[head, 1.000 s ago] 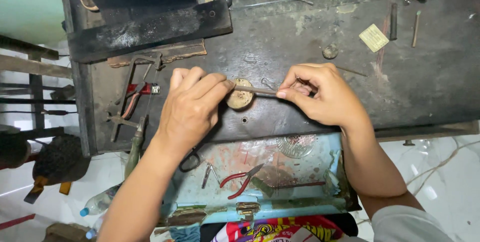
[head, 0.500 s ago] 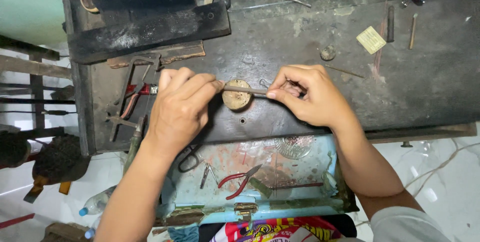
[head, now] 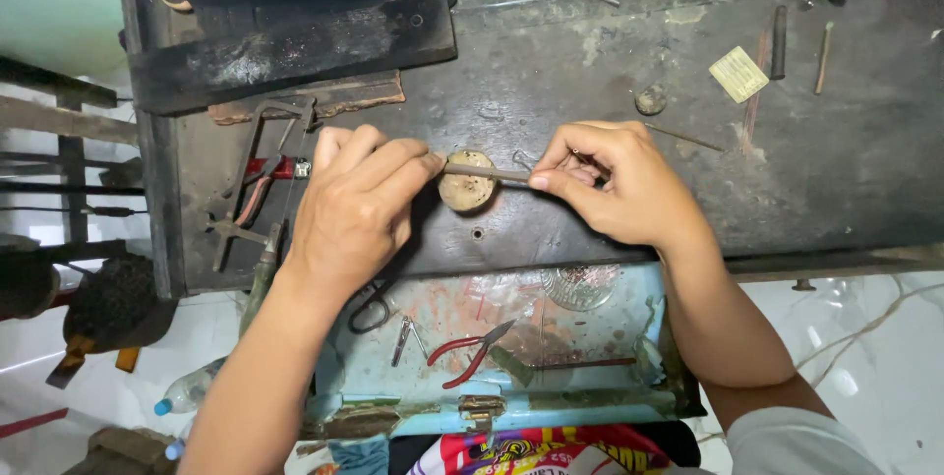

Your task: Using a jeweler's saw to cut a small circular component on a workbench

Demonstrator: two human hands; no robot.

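Note:
My left hand (head: 359, 207) and my right hand (head: 619, 185) both pinch a thin metal rod (head: 484, 172), one at each end, held level over a dark, stained workbench (head: 590, 52). Just under the rod's middle sits a small round wooden peg (head: 465, 185) fixed to the bench; the rod lies across its top. My left fingertips grip the rod right beside the peg. My right thumb and forefinger grip its other end, and a bit of bent wire shows between the hands.
An open light-blue drawer (head: 610, 391) below the bench holds red-handled pliers (head: 462, 352), scissors (head: 372, 310) and tweezers. A black wooden block (head: 295, 47) lies at the back left, a saw frame (head: 258, 170) to its front. A yellow pad (head: 738, 74) and rods lie far right.
Both hands and the rod shifted slightly up and left in the picture as the view moved. The grip on the rod stayed the same.

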